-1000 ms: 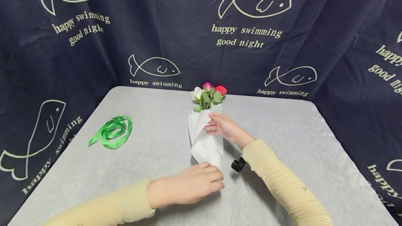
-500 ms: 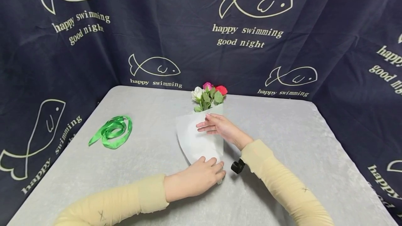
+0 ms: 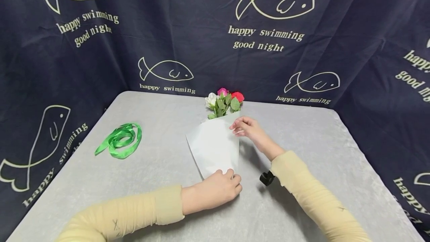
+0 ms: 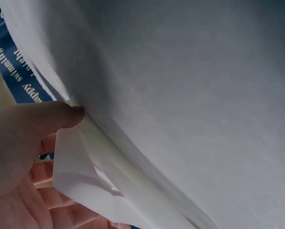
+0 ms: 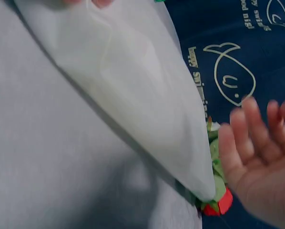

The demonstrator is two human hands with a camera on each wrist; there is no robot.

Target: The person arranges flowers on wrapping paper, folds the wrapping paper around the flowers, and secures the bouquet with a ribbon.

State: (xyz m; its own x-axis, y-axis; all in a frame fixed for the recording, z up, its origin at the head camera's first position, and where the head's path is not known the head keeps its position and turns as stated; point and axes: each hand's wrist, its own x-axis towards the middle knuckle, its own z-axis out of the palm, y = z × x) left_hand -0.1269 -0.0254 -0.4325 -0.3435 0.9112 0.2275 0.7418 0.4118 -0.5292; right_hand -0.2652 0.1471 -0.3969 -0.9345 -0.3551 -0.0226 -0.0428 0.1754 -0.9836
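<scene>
Left hand [image 3: 213, 193] pinches paper [image 3: 211, 145] between thumb and fingers; right hand [image 3: 255, 133] loosely spread, empty; flowers [image 3: 220, 104] beyond its fingertips.

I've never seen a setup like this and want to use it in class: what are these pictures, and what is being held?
There is no machine here: a person works with two bare hands. The wide view comes from a camera worn on the head, looking forward and down; each close view comes from a camera worn on one wrist. On the grey table lie a coiled green ribbon and white, pink and red flowers, their lower part covered by white paper. The left hand pinches the paper near its lower end. The right hand is by the paper's upper right edge, apparently holding nothing.
</scene>
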